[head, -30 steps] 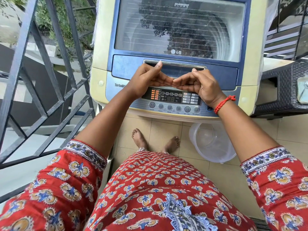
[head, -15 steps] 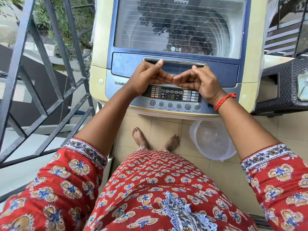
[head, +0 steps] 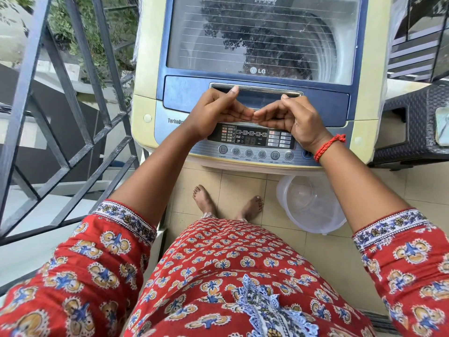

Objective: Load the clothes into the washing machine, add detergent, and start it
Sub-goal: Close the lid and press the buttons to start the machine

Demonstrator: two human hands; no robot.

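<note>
A top-loading washing machine (head: 145, 69) stands before me, cream with a blue top. Its glass lid (head: 262, 40) is down, and reflections hide what is in the drum. My left hand (head: 216, 113) and my right hand (head: 294, 120) lie side by side on the lid's front edge. Both thumbs reach up to the chrome handle (head: 257, 90). The curled fingers run along the seam above the control panel (head: 252, 139), and their tips meet in the middle. The panel display is lit, with a row of round buttons below it. No detergent is in sight.
A clear plastic tub (head: 308, 205) sits on the tiled floor at the machine's right foot, near my bare feet (head: 228, 200). A dark metal railing (head: 80, 98) runs close along the left. A dark woven piece of furniture (head: 413, 122) stands at the right.
Both hands stay on the lid's front edge, barely shifted. The digits on the panel display have changed.
</note>
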